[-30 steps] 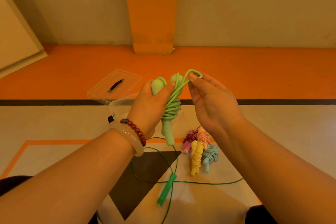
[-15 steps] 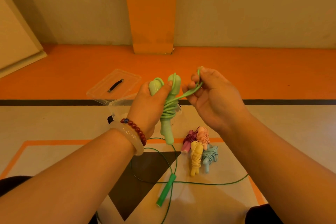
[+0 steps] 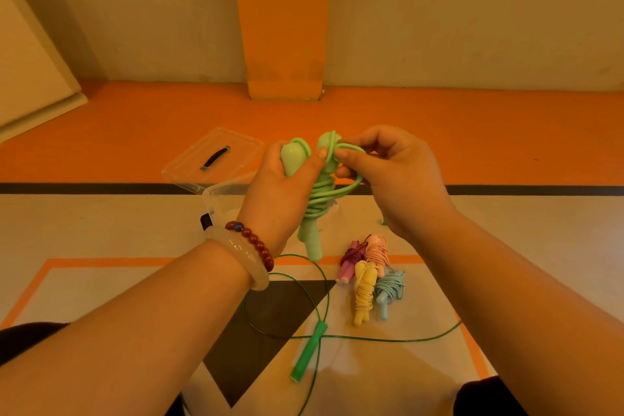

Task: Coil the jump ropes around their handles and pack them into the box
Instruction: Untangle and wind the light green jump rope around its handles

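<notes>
My left hand (image 3: 275, 192) grips the two handles of a light green jump rope (image 3: 317, 199), held upright with cord coiled round their middle. My right hand (image 3: 388, 176) pinches the last loop of that cord beside the top of the right handle. The clear plastic box (image 3: 216, 199) stands on the floor behind my left hand, mostly hidden. On the floor below lie coiled ropes: a purple one (image 3: 349, 262), a pink one (image 3: 378, 248), a yellow one (image 3: 364, 294) and a blue one (image 3: 388, 290). A dark green rope (image 3: 309, 351) lies uncoiled.
The box's clear lid (image 3: 216, 155) with a black handle lies on the orange floor strip to the far left. An orange pillar (image 3: 282, 20) stands against the wall ahead. My knees show at the bottom corners.
My right hand has brought the free loop of cord from out at the right in against the top of the handles. The left hand has kept its grip.
</notes>
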